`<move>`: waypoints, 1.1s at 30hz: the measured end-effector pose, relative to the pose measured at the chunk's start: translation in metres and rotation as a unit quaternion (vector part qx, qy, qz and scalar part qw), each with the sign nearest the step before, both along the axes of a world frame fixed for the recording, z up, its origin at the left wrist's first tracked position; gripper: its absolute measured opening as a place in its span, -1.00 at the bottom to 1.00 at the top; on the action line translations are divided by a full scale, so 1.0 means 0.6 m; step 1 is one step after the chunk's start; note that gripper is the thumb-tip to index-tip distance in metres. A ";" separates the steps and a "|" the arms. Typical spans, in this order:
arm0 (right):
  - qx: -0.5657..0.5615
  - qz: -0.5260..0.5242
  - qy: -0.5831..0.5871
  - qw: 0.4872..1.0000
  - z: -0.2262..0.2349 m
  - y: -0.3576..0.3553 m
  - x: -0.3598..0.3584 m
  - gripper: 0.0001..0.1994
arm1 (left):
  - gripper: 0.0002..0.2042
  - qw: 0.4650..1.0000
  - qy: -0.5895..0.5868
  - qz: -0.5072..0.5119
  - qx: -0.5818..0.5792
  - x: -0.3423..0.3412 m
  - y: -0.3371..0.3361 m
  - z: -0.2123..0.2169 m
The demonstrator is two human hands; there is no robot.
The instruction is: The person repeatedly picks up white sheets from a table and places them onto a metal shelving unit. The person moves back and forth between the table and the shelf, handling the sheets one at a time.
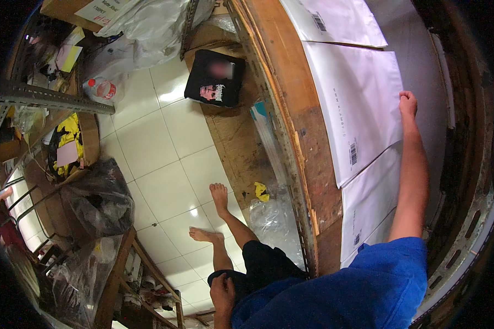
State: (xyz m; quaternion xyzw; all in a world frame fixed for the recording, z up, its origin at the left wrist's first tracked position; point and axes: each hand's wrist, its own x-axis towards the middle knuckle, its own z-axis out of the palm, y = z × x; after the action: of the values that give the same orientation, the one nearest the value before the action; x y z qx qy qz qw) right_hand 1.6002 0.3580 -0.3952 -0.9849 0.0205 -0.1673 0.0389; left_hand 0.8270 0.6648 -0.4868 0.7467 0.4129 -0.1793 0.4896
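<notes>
The right hand (407, 103) reaches out at about two o'clock, its fingers curled shut on the far edge of a large white rectangular plastic mailer bag (357, 104). The bag lies flat on the worn wooden workbench (307, 137), and nearly all of it spreads from the grip toward nine o'clock, so the hand pinches only its right-hand border. Another white mailer bag (340, 19) lies just beyond it toward twelve o'clock, and more white mailer bags (368, 203) overlap under its near end toward six o'clock.

The left hand (223, 293) rests low at about six o'clock on the person's knee, against the black shorts (263, 263); its fingers are turned away, so I cannot tell how open it is, and it holds nothing that shows.

On the white tiled floor (164, 164), toward eleven o'clock, a black folded printed shirt (214, 77) lies on a low brown board. A black plastic sack (99, 197) sits at nine o'clock, and a clear plastic bottle with a red label (101, 89) lies toward ten o'clock.
</notes>
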 end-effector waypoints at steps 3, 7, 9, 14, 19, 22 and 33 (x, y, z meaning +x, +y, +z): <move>-0.005 -0.004 -0.011 1.000 0.002 -0.004 0.008 -0.79 | -0.77 0.999 0.028 0.014 -0.020 0.017 0.010 0.012; -0.003 -0.024 -0.014 1.000 0.005 0.018 -0.004 -0.79 | -0.78 1.000 0.011 0.007 0.007 0.015 0.008 0.010; -0.008 -0.021 -0.012 1.000 0.004 0.018 -0.005 -0.79 | -0.79 1.000 -0.004 -0.002 0.024 0.007 0.008 0.007; -0.024 -0.017 -0.015 0.999 0.003 0.008 0.003 -0.81 | -0.78 1.000 -0.002 0.003 0.021 0.009 0.010 0.016; -0.058 -0.022 -0.005 0.998 0.008 0.020 0.003 -0.82 | -0.79 0.999 0.001 -0.004 0.035 0.001 0.010 0.017; -0.099 0.009 -0.043 0.994 0.012 0.004 0.009 -0.81 | -0.78 0.999 -0.017 -0.005 0.041 -0.018 0.011 0.017; 0.304 0.465 -0.030 0.831 -0.022 0.393 -0.504 -0.81 | -0.70 0.940 -0.184 0.195 0.212 -0.122 0.130 0.330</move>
State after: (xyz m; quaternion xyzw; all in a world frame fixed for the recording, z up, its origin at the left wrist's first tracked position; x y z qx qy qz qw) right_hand 1.2976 0.5936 -0.4084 -0.8112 -0.3907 -0.1447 0.4104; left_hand 0.7539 0.7428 -0.2888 0.7582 0.4814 0.1523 0.4125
